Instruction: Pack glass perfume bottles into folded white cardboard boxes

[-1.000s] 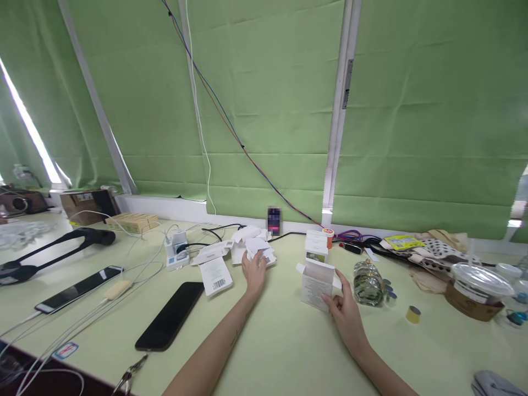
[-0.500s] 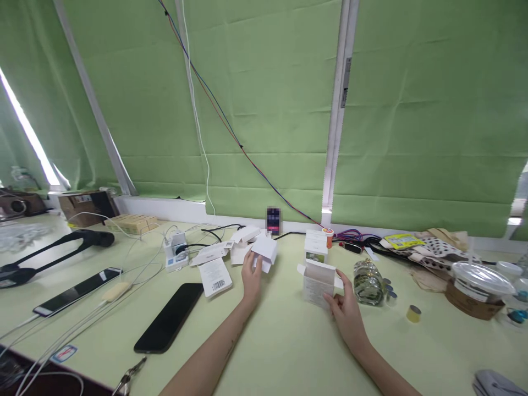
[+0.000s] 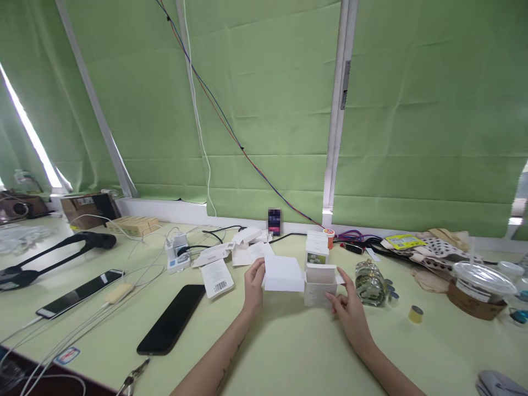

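Note:
My left hand (image 3: 253, 286) holds a folded white card piece (image 3: 283, 274) by its left edge, lifted just off the table and touching the left side of a small open white box (image 3: 319, 286). My right hand (image 3: 350, 308) grips that box at its right lower corner, steadying it on the pale yellow-green table (image 3: 289, 352). Behind the box stands a stack of similar small white boxes (image 3: 317, 247). A heap of white card pieces (image 3: 247, 247) lies behind my left hand.
A black phone (image 3: 171, 319) lies at the left, with a barcode label (image 3: 216, 276), a white charger (image 3: 177, 253), cables and a second phone (image 3: 78, 294) beyond. A lying glass jar (image 3: 368, 283), small caps (image 3: 415, 314) and a lidded bowl (image 3: 480, 289) sit at the right.
My left hand picked a white card piece out of the heap and carried it right, up against the open box. My right hand stayed on the box.

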A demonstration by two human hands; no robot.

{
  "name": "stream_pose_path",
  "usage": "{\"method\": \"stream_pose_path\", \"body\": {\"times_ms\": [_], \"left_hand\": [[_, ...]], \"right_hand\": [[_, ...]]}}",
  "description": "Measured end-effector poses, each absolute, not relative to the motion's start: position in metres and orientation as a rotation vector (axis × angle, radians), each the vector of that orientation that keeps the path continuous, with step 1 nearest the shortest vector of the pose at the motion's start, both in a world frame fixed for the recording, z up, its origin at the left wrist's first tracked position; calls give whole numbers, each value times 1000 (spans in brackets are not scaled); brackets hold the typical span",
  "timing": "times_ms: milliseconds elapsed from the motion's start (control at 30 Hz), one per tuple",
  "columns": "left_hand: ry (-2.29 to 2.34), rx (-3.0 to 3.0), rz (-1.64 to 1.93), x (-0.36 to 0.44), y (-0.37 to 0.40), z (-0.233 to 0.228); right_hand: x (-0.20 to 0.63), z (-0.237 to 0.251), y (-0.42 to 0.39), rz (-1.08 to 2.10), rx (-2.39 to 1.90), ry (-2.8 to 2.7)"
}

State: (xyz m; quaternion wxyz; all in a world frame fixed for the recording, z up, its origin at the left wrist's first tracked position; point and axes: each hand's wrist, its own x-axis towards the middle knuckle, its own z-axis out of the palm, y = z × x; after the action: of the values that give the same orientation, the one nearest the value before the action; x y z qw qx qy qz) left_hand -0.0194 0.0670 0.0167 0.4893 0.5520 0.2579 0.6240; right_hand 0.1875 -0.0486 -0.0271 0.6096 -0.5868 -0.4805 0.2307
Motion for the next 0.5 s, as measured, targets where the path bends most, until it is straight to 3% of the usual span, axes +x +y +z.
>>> {"method": "stream_pose_path", "body": {"times_ms": [300, 500], "left_hand": [[614, 978, 1522, -27, 78, 23], [643, 995, 1399, -18, 69, 17]], "right_hand": [[186, -32, -47, 462, -1391, -1135], [188, -32, -50, 127, -1364, -1093]]}}
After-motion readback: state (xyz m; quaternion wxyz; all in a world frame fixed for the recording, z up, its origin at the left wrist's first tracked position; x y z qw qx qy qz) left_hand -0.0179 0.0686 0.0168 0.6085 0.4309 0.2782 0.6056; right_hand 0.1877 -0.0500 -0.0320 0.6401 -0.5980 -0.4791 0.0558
